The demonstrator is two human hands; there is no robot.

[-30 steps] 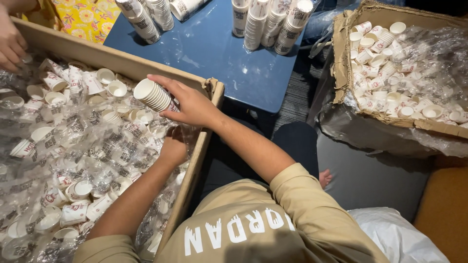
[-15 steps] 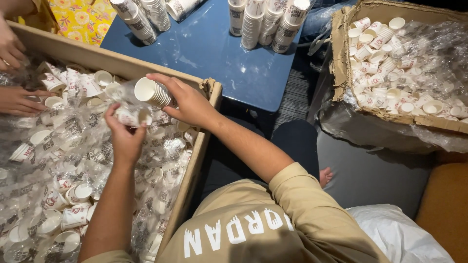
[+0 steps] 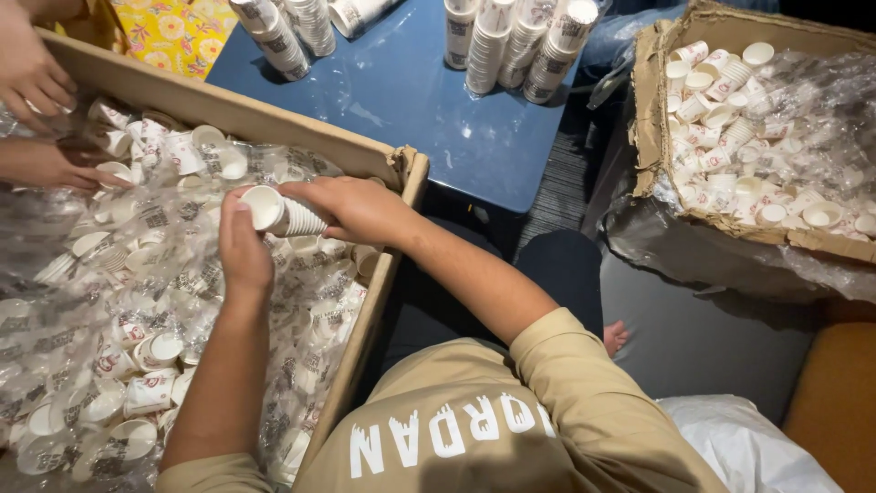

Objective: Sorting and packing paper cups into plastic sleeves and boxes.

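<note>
My right hand (image 3: 354, 206) grips a short stack of white paper cups (image 3: 290, 217), held sideways above a big cardboard box (image 3: 365, 164). My left hand (image 3: 241, 248) is at the stack's open end, its fingers on the front cup (image 3: 262, 204). Under both hands the box is full of loose white printed paper cups (image 3: 146, 365) lying on crumpled clear plastic.
Another person's two hands (image 3: 36, 110) reach into the box at the far left. Tall stacks of cups (image 3: 516, 41) stand on a blue table (image 3: 438, 119) beyond the box. A second torn cardboard box of cups (image 3: 757, 137) sits at the right.
My left hand came up out of the loose cups with a cup and met the open end of the stack. My right hand lowered the stack a little towards it.
</note>
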